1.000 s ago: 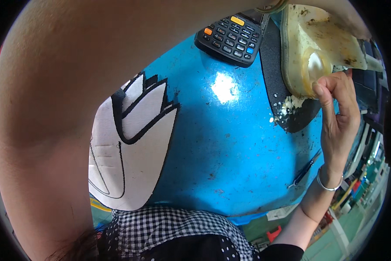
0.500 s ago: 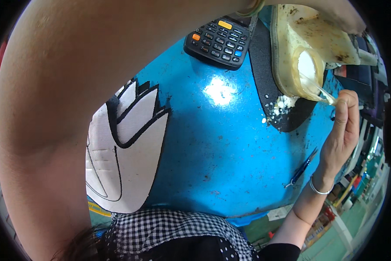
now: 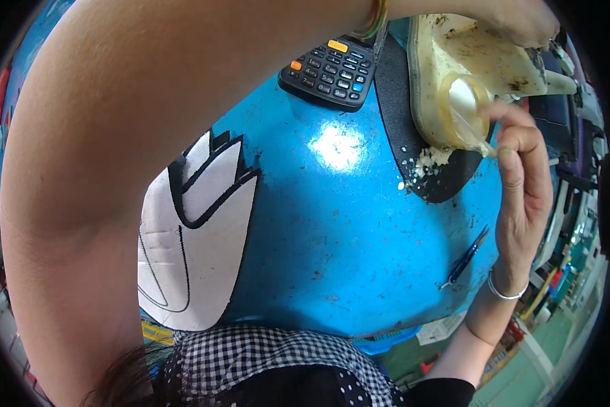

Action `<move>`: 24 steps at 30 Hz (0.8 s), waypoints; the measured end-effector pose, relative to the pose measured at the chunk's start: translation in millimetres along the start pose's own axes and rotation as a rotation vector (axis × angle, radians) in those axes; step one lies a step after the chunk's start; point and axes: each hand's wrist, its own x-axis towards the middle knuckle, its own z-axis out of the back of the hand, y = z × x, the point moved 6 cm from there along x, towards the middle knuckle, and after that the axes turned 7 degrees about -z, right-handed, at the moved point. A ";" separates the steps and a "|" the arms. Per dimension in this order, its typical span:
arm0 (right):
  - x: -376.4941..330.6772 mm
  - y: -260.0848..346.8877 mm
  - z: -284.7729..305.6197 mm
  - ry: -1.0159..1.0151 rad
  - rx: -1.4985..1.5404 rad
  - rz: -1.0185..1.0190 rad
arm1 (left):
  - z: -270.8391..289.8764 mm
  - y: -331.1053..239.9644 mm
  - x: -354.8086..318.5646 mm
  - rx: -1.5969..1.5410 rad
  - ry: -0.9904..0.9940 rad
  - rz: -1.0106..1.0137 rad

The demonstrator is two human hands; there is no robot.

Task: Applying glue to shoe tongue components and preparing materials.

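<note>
A yellowish, stained plastic container stands at the far right, its round mouth toward me and white material inside. My left hand reaches across and grips its far upper side; the fingertips are partly hidden. At the rim, my right hand pinches the end of a whitish, translucent strip of film between thumb and finger. One other finger is blurred near the mouth. Below the rim, white crumbs lie on a black, curved flat piece.
A black keypad device lies at the far middle of the blue table. White cut pieces with black edges are stacked at the left, partly behind my left arm. Small blue thread snips lie near my right wrist.
My right hand has moved closer to the container's mouth, and the film looks shorter and less stretched. The left hand stays on the container. The whole view has shifted slightly.
</note>
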 end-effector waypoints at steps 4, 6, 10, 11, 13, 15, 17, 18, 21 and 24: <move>7.4 -10.2 -0.9 0.116 0.175 -0.213 | -2.0 -14.7 0.5 -0.042 -0.014 -0.420; 13.6 -13.9 1.9 0.130 0.103 -0.225 | -2.7 -12.0 1.4 -0.041 0.007 -0.387; 16.9 -14.2 18.2 0.074 0.044 -0.237 | 1.0 -9.8 -3.1 -0.013 0.000 -0.422; 13.1 -17.2 17.7 0.102 0.053 -0.277 | 1.8 -7.9 -3.7 -0.008 0.003 -0.418; -0.6 -17.6 23.9 0.116 0.045 -0.357 | 3.9 -14.0 0.1 -0.027 -0.024 -0.424; -13.2 -23.5 18.2 0.132 0.038 -0.363 | -11.4 -10.4 -0.9 -0.017 -0.086 -0.398; -27.1 -29.4 18.7 0.113 0.059 -0.390 | -2.8 -11.1 -4.1 -0.004 -0.157 -0.380; -37.2 -35.5 20.6 0.108 0.044 -0.405 | -0.2 -10.5 -6.4 -0.119 -0.033 -0.330; -54.1 -40.3 26.2 -0.007 0.030 -0.372 | -2.4 -13.2 -2.3 -0.207 0.097 -0.293; -59.9 -43.4 29.9 -0.029 -0.179 -0.201 | -3.3 -16.5 2.0 -0.254 0.087 -0.306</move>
